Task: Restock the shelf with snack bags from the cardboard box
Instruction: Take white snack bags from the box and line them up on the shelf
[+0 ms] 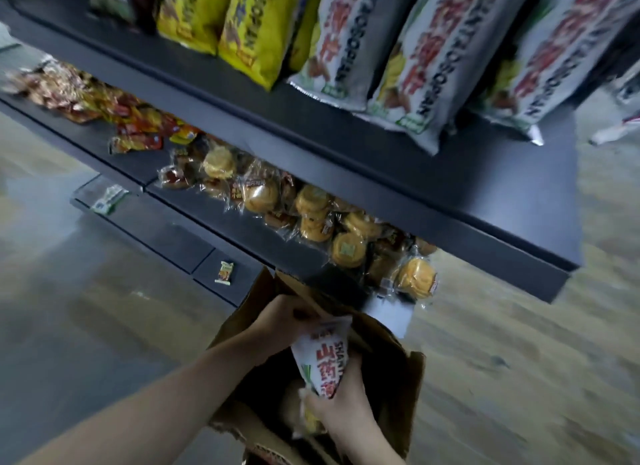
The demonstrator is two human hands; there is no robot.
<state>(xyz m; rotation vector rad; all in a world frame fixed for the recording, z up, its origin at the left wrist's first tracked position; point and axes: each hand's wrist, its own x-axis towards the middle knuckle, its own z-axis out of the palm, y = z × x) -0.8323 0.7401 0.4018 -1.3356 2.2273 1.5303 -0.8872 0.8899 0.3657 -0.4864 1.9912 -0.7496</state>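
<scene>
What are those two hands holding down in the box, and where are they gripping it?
A white snack bag: the left hand grips its top end, the right hand its lower end, over the cardboard box.

You are looking down at a floor [502, 378] of grey-brown wood-grain planks, blurred in places. Dark, matte black shelving [450, 194] runs diagonally across your view in stepped tiers. The light is dim and even, with a faint sheen on the floor at left.

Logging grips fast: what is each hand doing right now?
Left hand: grips the top of the white snack bag.
Right hand: grips the same bag's lower end, over the cardboard box.
</scene>
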